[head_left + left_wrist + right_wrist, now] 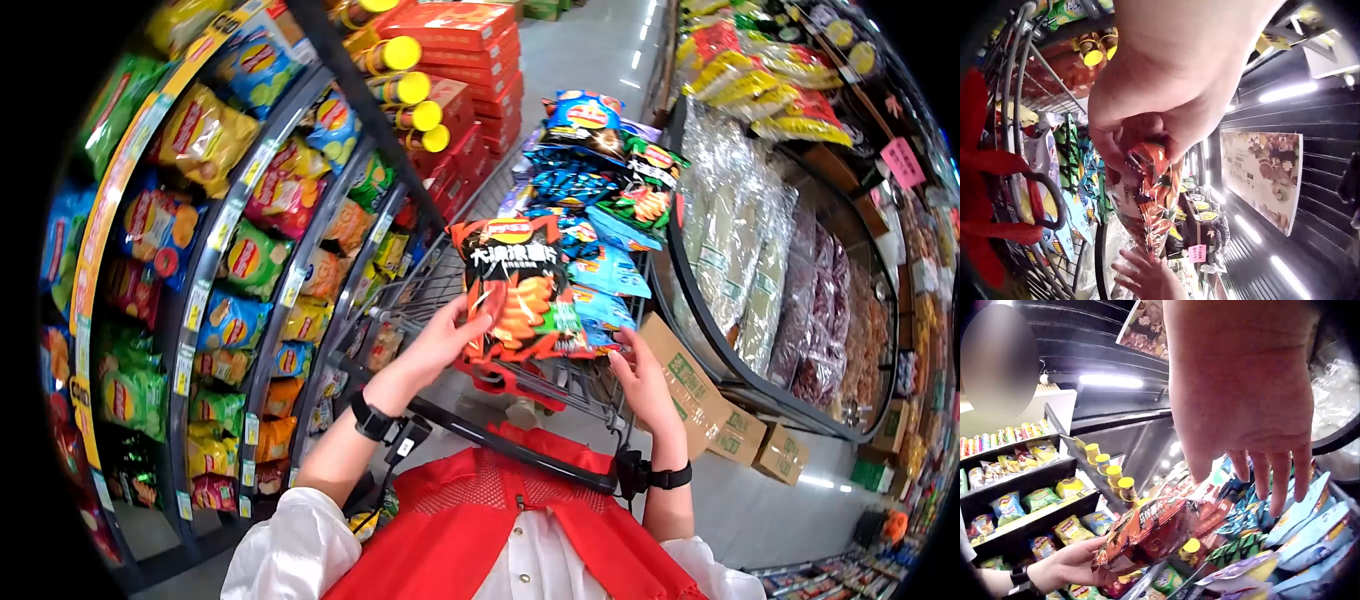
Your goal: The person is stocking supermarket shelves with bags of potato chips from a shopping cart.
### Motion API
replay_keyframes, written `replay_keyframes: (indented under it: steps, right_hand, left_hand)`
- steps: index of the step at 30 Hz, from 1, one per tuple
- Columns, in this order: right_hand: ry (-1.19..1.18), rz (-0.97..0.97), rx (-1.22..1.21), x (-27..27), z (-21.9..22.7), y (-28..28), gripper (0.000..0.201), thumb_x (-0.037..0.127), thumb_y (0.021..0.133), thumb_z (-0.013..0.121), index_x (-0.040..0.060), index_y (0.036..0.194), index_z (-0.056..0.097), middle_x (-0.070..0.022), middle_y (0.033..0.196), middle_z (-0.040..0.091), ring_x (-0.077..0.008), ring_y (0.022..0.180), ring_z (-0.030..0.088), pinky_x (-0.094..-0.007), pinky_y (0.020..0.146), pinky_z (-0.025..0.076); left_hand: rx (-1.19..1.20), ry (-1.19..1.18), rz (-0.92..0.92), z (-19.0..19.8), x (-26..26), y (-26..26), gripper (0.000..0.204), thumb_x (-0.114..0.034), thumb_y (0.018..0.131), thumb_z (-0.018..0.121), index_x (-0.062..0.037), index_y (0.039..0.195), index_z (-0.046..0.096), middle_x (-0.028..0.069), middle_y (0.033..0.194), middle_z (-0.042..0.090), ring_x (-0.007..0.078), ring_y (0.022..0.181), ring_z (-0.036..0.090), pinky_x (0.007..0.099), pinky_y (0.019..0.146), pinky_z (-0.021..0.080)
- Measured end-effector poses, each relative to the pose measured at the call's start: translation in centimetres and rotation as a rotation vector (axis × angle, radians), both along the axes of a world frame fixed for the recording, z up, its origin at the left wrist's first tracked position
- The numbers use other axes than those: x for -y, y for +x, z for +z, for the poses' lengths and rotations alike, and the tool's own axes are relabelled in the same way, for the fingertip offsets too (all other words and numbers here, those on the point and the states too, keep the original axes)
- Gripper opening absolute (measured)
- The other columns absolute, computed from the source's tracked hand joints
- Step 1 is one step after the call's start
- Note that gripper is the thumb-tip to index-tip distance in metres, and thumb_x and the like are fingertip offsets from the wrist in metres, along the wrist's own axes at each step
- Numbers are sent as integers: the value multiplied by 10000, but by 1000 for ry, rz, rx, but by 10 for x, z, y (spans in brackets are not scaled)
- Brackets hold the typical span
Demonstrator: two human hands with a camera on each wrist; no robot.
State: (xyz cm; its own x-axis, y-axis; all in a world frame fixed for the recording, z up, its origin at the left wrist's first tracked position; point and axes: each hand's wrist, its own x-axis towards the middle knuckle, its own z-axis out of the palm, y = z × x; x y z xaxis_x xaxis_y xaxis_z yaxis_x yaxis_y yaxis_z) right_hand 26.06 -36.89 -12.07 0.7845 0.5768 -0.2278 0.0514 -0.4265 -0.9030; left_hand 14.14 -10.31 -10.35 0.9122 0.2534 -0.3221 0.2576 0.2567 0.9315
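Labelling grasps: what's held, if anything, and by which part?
The left hand grips the red-and-black Lay's chip bag by its side edge, thumb on the front. The right hand holds nothing.

On your left stand the snack shelves (215, 230); before you is the cart (425, 300), snack bags (600, 190) in it, cartons (480, 60) beyond.

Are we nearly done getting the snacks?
Many snack bags are already in the cart. The left hand holds another bag over it; the right hand is empty. That bag probably goes down next. Shelves hold more, but I can't tell if they're wanted.
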Motion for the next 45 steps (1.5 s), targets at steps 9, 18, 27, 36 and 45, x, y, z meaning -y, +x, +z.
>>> replay_keyframes:
  steps: [9,18,27,36,45]
  right_hand:
    - [384,228,-370,-97,40,-58,633,109,832,465,17,1367,141,-124,1312,318,-218,1162,363,-336,1009,252]
    - [572,252,-280,-214,38,-164,574,7,695,566,-3,1227,351,-80,1088,491,-162,969,490,-291,862,395]
    - [722,714,-388,-325,90,-297,612,-38,697,617,4,1234,327,-76,1098,501,-146,995,501,-281,868,404]
    - [733,798,-371,-381,118,-389,451,18,725,644,-11,1114,416,-53,977,559,-104,868,537,-241,777,438]
    - [690,944,-677,-412,128,-441,369,87,836,560,-14,1162,421,-64,1039,558,-110,940,523,-254,834,416]
  left_hand:
    - [350,648,-21,12,-4,-117,266,-161,773,650,4,857,459,126,1156,398,177,881,478,256,698,420]
    - [163,354,177,60,-60,-249,718,-160,737,680,-55,1283,226,123,1299,321,247,1169,408,348,949,359]
    - [218,253,654,79,-109,-377,603,-148,795,626,-14,1283,297,67,1182,462,134,1093,424,300,951,336]
    - [192,462,934,100,-116,-460,641,-116,791,621,-3,1302,251,86,1213,435,133,1124,397,280,952,321]
    - [333,465,1170,93,-112,-508,492,-152,837,587,5,1245,361,68,1164,498,113,1060,459,274,922,350]
